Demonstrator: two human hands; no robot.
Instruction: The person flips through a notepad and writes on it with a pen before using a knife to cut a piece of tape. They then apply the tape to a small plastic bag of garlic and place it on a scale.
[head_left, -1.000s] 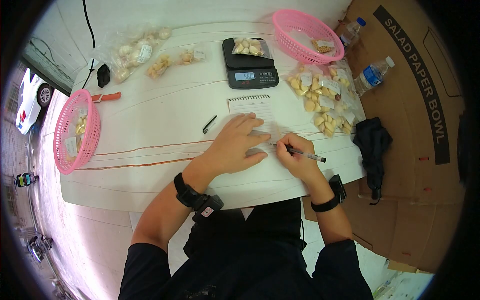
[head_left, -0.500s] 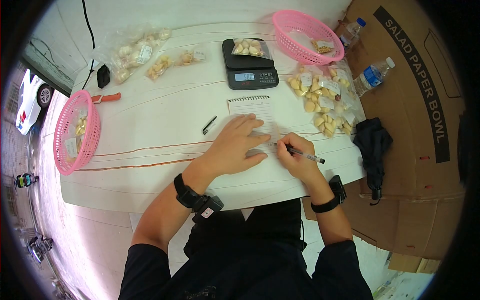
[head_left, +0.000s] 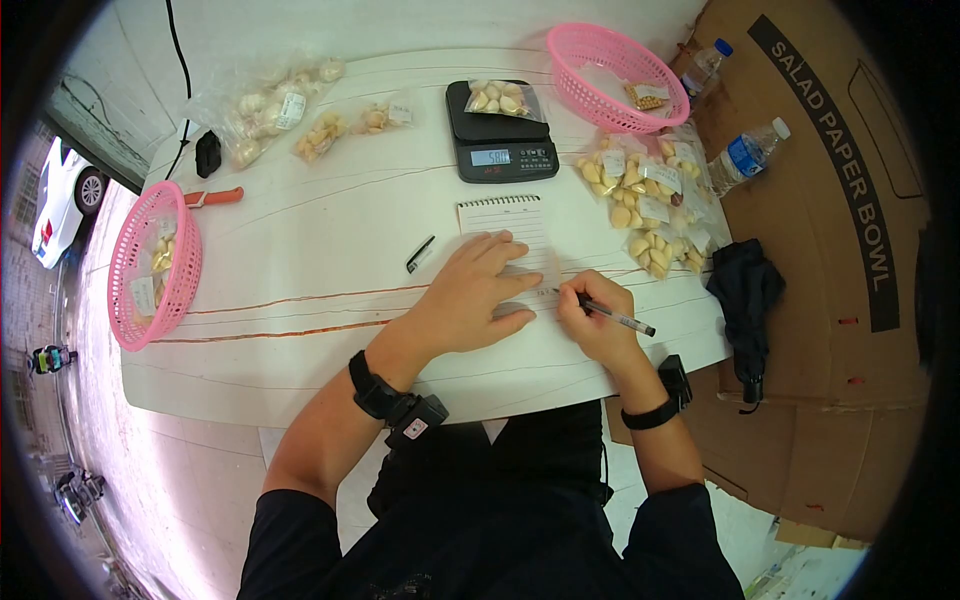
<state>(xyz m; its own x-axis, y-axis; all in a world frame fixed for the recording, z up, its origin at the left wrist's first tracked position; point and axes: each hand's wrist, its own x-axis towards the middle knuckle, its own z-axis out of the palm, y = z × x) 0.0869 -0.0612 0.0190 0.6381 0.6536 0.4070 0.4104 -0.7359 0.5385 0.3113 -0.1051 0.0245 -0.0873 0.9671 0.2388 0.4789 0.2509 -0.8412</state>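
My left hand (head_left: 478, 292) lies with its fingers spread on a spiral notepad (head_left: 503, 214), covering much of the page. In my right hand (head_left: 598, 318) is a black-and-clear pen (head_left: 625, 321), its tip on the lower right of the page beside small writing. The pen cap (head_left: 420, 254) rests on the table left of the notepad. Beyond the notepad stands a black digital scale (head_left: 507, 163), its display lit and seeming to read 580. A bag of pale garlic-like cloves (head_left: 502, 98) lies on its platform.
Several labelled bags of cloves (head_left: 640, 190) lie at the right, near a pink basket (head_left: 562, 75), two bottles (head_left: 745, 155) and a folded black umbrella (head_left: 745, 300). At the left are another pink basket (head_left: 190, 290), an orange-handled tool (head_left: 215, 197) and bags of bulbs (head_left: 262, 110).
My right hand has shifted slightly to the right with the pen, whose tip is a little further along the page. My left hand has stayed about where it was.
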